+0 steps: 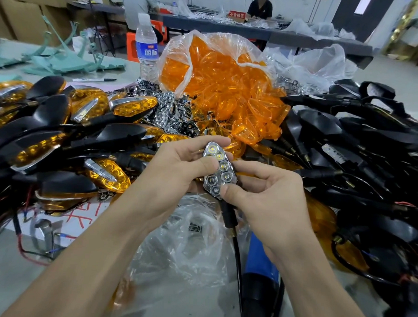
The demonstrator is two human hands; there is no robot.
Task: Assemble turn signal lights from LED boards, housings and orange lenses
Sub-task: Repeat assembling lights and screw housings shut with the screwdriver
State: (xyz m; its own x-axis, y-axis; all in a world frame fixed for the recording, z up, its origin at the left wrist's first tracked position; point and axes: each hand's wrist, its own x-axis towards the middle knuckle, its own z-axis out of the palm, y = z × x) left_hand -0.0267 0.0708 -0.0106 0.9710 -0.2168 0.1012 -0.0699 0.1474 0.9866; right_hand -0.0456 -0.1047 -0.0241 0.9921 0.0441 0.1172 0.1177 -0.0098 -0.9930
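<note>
Holding a chrome LED unit (218,169) with both hands, just in front of the bag of orange lenses (220,71). Upper part wrapped by left hand (179,166) fingers, lower end pinched by right hand (268,191) fingers. Left of the bag, finished lights (62,129) heaped on the counter (7,265); right of it, black housings (346,144)

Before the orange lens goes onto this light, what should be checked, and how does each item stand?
1. Grip: left hand and right hand both pinch the light: ok.
2. Its shiny cups face up, LEDs showing: ok.
3. Its parts seated flush: cannot tell, the hands cover the edges.
4. Orange lenses close ahead, spilling from the bag: ok.
5. A hand free to take a lens: not ok, both hold the light.
</note>
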